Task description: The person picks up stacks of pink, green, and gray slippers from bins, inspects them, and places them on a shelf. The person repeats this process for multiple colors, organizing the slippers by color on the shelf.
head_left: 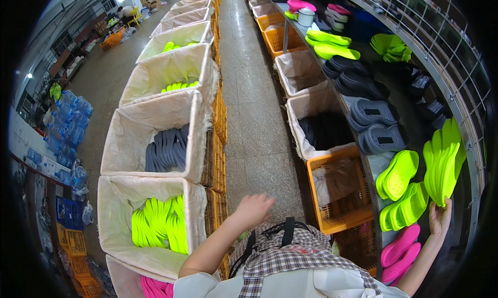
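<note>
My right hand (440, 217) is at the lower end of an upright stack of neon yellow-green shoe soles (442, 160), its fingers closed round that end. The stack stands over the shelf on my right. Just left of it lie more neon soles (404, 207) in small piles, with pink soles (400, 254) nearer to me. My left hand (254, 211) hovers over the aisle in front of my checked apron (290, 254). Its fingers are loosely curled, and nothing shows in them.
Cloth-lined crates (151, 137) run along my left, several holding neon, grey or pink soles. Orange crates (340, 194) stand under the right shelf. Black soles (358, 77) and grey soles (381, 126) lie farther along it, beside a wire grid (441, 49) and a lidded mug (306, 16).
</note>
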`<state>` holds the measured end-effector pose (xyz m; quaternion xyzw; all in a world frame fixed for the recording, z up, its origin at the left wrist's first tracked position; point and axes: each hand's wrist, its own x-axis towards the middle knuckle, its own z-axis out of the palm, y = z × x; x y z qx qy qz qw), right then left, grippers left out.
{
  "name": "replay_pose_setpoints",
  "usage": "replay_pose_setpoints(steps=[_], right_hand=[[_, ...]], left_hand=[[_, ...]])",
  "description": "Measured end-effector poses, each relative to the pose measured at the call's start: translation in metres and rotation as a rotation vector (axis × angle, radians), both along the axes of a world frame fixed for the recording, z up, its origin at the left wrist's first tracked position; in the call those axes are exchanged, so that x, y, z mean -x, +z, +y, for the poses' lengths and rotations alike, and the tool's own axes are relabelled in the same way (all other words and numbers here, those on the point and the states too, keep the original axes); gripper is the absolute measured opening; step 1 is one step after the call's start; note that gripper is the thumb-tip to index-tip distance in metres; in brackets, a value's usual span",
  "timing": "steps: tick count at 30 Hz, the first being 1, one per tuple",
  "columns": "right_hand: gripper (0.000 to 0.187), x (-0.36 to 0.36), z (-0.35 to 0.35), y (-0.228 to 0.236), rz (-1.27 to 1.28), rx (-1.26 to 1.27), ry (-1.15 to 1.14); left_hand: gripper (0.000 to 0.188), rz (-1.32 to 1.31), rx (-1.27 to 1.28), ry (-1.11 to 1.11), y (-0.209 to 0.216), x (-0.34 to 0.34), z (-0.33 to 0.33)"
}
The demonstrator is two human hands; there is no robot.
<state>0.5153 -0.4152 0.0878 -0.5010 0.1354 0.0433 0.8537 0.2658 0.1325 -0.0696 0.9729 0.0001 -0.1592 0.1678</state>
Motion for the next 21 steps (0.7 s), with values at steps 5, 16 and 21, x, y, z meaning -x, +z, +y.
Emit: replay_pose_setpoints(steps=[5, 16, 21], right_hand=[[0.031, 0.067, 0.105, 0.014, 0.048, -0.022, 0.093], [0.073, 0.153, 0.298, -0.012, -0.206, 0.096, 0.513], [0.101, 0.179, 0.356, -0.046, -0.559, 0.340, 0.682]], left_hand=[[0.054, -0.390, 0.130, -0.014, 0.032, -0.009, 0.028], [0.081, -0.436, 1.320, 0.221, 0.136, -0.039, -0.012], [0.044, -0.540, 2.140, 0.624, 0.127, -0.033, 0.007]])
